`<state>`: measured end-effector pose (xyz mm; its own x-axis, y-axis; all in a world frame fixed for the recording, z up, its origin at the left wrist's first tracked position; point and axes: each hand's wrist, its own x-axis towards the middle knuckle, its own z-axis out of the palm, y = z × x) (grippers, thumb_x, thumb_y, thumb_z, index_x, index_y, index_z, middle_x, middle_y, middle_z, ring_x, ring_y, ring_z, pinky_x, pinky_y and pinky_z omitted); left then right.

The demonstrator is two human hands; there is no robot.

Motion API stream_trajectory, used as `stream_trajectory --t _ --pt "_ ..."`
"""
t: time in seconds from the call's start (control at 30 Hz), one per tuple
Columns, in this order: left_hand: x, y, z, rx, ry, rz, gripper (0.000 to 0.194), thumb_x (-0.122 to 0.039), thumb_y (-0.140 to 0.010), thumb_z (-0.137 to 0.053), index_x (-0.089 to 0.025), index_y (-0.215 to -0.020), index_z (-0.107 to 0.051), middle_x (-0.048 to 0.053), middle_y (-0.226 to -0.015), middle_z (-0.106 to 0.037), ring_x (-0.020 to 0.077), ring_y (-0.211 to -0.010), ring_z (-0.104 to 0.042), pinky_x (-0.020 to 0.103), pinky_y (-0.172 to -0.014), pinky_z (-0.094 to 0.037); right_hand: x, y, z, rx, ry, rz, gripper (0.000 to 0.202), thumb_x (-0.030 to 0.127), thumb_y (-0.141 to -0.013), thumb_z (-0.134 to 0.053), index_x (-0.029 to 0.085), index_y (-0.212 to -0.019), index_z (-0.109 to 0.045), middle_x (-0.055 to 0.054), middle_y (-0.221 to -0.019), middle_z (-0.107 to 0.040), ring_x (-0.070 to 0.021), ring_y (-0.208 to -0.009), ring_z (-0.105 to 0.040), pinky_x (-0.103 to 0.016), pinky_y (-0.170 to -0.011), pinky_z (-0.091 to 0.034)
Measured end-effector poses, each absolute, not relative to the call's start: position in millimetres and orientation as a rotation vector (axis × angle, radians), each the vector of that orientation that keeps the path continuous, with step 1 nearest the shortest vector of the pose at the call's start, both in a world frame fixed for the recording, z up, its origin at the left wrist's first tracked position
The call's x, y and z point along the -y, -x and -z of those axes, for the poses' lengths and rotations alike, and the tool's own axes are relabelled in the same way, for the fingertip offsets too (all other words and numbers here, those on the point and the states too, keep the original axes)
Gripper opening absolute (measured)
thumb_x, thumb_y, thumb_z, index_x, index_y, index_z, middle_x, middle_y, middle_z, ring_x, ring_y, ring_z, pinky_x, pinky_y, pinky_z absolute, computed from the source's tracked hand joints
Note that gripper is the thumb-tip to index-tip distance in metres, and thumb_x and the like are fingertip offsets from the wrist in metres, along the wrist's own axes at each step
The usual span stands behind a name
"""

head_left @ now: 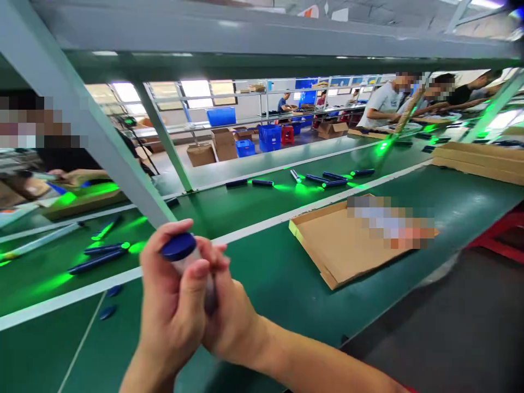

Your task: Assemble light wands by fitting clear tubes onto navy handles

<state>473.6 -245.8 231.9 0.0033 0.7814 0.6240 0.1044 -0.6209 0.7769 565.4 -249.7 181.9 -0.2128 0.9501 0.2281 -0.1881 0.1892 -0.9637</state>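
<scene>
Upright between my hands is a pale, translucent tube with a dark blue cap (179, 246). My left hand (164, 305) curls around its upper part, with the thumb in front and the index finger beside the cap. Pressed against it from the other side, my right hand (231, 311) wraps the lower part of the tube. The fingers and palms hide most of its body. Two small dark blue caps (108, 312) lie on the green table to the left of my hands.
Dark flashlights (98, 262) with green light lie on the conveyor belt at left, and several more (335, 183) lie farther along. A shallow cardboard tray (315, 240) rests on the green table (266, 289) at right. A slanted metal post (102, 131) rises near my hands. Co-workers sit beyond.
</scene>
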Motion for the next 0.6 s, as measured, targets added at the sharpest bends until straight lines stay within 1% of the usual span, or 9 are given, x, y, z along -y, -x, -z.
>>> stream_trajectory --t 0.07,0.13,0.2,0.27,0.3,0.33,0.4,0.5,0.6 --pt "255 -471 -208 -1.019 -1.658 -1.512 0.061 -0.047 -0.091 -0.065 -0.029 -0.144 -0.040 0.006 -0.115 -0.064 0.0224 -0.101 -0.066 0.039 -0.093 -0.054 239 -572 -176 1.270 0.773 -1.227 0.035 0.042 -0.086 -0.066 0.026 -0.115 -0.054 -0.003 -0.088 -0.069 -0.0208 -0.073 -0.067 -0.032 -0.066 -0.053" --pt "267 -472 -176 -1.081 -1.467 -1.237 0.064 -0.052 -0.085 -0.070 -0.025 -0.139 -0.046 0.009 -0.119 -0.066 0.0234 -0.101 -0.067 0.033 -0.086 -0.055 226 -578 -169 1.121 0.751 -1.309 0.024 0.041 -0.089 -0.063 0.026 -0.102 -0.050 0.006 -0.065 -0.058 -0.0137 -0.050 -0.055 -0.025 -0.049 -0.047" --pt "277 -478 -144 -1.038 -1.284 -0.903 0.057 -0.055 -0.083 -0.070 -0.019 -0.124 -0.052 0.004 -0.084 -0.070 0.0198 -0.071 -0.068 0.029 -0.065 -0.055 214 -582 -162 0.946 0.694 -1.494 0.024 0.041 -0.089 -0.062 0.026 -0.097 -0.045 0.012 -0.053 -0.045 -0.0098 -0.038 -0.042 -0.020 -0.039 -0.039" --pt "283 -487 -124 -1.120 -1.197 -0.719 0.045 -0.054 -0.087 -0.064 -0.019 -0.112 -0.051 -0.006 -0.056 -0.056 0.0137 -0.040 -0.052 0.023 -0.043 -0.043 207 -582 -157 0.836 0.670 -1.550 0.024 0.041 -0.089 -0.062 0.026 -0.095 -0.044 0.013 -0.052 -0.042 -0.0079 -0.036 -0.037 -0.018 -0.035 -0.036" --pt "283 -491 -119 -1.220 -1.205 -0.706 0.039 -0.052 -0.088 -0.063 -0.020 -0.108 -0.050 -0.008 -0.052 -0.052 0.0118 -0.034 -0.044 0.022 -0.039 -0.036 206 -581 -154 0.797 0.697 -1.524 0.023 0.041 -0.088 -0.062 0.026 -0.094 -0.045 0.013 -0.052 -0.041 -0.0073 -0.036 -0.036 -0.018 -0.034 -0.035" --pt "282 -496 -117 -1.341 -1.243 -0.737 0.033 -0.048 -0.089 -0.062 -0.021 -0.104 -0.051 -0.008 -0.053 -0.053 0.0112 -0.035 -0.042 0.021 -0.039 -0.033 204 -580 -152 0.770 0.743 -1.480 0.023 0.040 -0.088 -0.061 0.025 -0.093 -0.045 0.013 -0.053 -0.041 -0.0069 -0.036 -0.036 -0.017 -0.033 -0.034" --pt "278 -501 -120 -1.550 -1.351 -0.828 0.022 -0.040 -0.088 -0.063 -0.022 -0.095 -0.053 -0.002 -0.065 -0.062 0.0129 -0.047 -0.049 0.022 -0.047 -0.035 202 -577 -148 0.734 0.842 -1.395 0.022 0.042 -0.089 -0.060 0.025 -0.091 -0.046 0.012 -0.054 -0.041 -0.0066 -0.036 -0.037 -0.017 -0.032 -0.035" --pt "271 -502 -130 -1.696 -1.414 -0.859 0.016 -0.034 -0.087 -0.063 -0.023 -0.086 -0.052 0.005 -0.079 -0.069 0.0166 -0.063 -0.057 0.024 -0.056 -0.038 198 -575 -146 0.707 0.935 -1.334 0.023 0.044 -0.089 -0.058 0.025 -0.090 -0.046 0.011 -0.055 -0.043 -0.0069 -0.035 -0.039 -0.018 -0.031 -0.037" --pt "272 -503 -139 -1.631 -1.291 -0.756 0.020 -0.039 -0.087 -0.062 -0.024 -0.086 -0.050 0.000 -0.063 -0.063 0.0142 -0.046 -0.051 0.023 -0.045 -0.035 196 -578 -151 0.649 0.947 -1.394 0.021 0.039 -0.086 -0.060 0.025 -0.088 -0.044 0.012 -0.053 -0.042 -0.0069 -0.035 -0.037 -0.018 -0.030 -0.035"
